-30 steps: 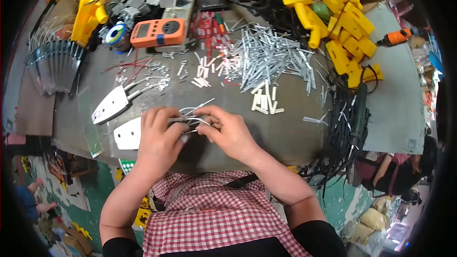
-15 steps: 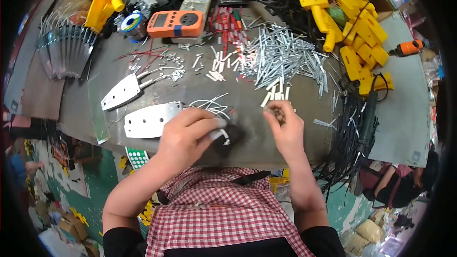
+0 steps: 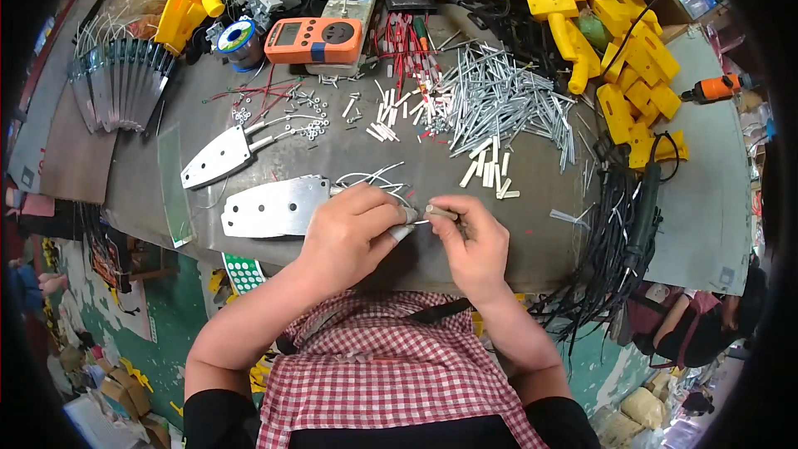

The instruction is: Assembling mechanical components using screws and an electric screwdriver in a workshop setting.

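My left hand is closed, pinching a white wire near its end. Close on its right, my right hand grips a short pale sleeve between thumb and fingers. The wire's tip meets the right fingertips; whether it is inside the sleeve cannot be made out. By my left hand lies a flat silver-white plate with dark holes, and thin white wires run out from its right end. Behind it rests a second, similar plate with its own leads. Loose pale sleeves are scattered beyond my right hand.
A heap of metal rods lies at the back right, beside yellow plastic parts. An orange meter and a solder spool stand at the back. Black cables hang over the right edge. A glass strip lies left.
My right hand has moved left from beside the loose sleeves to my left hand, bringing a sleeve. The wire end in my left hand now points toward it.
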`<state>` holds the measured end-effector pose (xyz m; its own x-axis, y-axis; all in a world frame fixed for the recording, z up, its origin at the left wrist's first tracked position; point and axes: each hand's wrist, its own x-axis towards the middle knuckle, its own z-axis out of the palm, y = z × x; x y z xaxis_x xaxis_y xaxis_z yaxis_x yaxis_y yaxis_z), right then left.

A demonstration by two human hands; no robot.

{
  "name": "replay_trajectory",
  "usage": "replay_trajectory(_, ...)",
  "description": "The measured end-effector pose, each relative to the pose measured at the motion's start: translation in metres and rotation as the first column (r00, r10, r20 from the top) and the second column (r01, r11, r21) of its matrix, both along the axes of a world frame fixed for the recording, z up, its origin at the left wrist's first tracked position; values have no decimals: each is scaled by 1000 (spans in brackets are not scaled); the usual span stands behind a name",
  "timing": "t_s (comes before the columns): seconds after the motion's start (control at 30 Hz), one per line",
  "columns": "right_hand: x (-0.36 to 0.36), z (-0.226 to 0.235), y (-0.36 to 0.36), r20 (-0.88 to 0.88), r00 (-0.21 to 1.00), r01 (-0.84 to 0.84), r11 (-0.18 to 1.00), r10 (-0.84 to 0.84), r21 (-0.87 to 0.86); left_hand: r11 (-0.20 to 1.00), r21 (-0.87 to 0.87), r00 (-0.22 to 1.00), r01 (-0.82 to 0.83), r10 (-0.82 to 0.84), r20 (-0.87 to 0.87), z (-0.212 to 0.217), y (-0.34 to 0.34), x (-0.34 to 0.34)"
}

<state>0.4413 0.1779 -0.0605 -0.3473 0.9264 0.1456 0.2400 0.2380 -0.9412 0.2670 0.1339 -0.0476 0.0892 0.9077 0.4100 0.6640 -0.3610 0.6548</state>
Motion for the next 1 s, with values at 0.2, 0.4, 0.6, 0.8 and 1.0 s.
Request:
replay_trajectory(0.2, 26, 5, 14, 74, 996, -44, 999, 44, -8, 1000, 12, 999, -20, 20, 35, 1, 2, 3)
replay_trajectory(0.4, 25, 15, 13, 100, 986, -132, 991, 130, 10, 1000, 3, 999, -25, 25, 26, 0, 3, 1)
replay_trajectory(0.6, 11, 18, 10, 318, 939, -234, 920, 131, 313, 999, -7, 994, -45, 44, -100, -1, -4, 0)
replay_trajectory(0.8, -17, 3, -3, 392, 860, -411, 899, 327, 151, 985, -146, 971, -92, 56, -231, 28, -28, -47)
replay_trajectory(1.0, -43, -4, 16, 4, 914, -397, 894, 406, -209, 979, -63, 938, -194, 167, -305, 10, -39, -62)
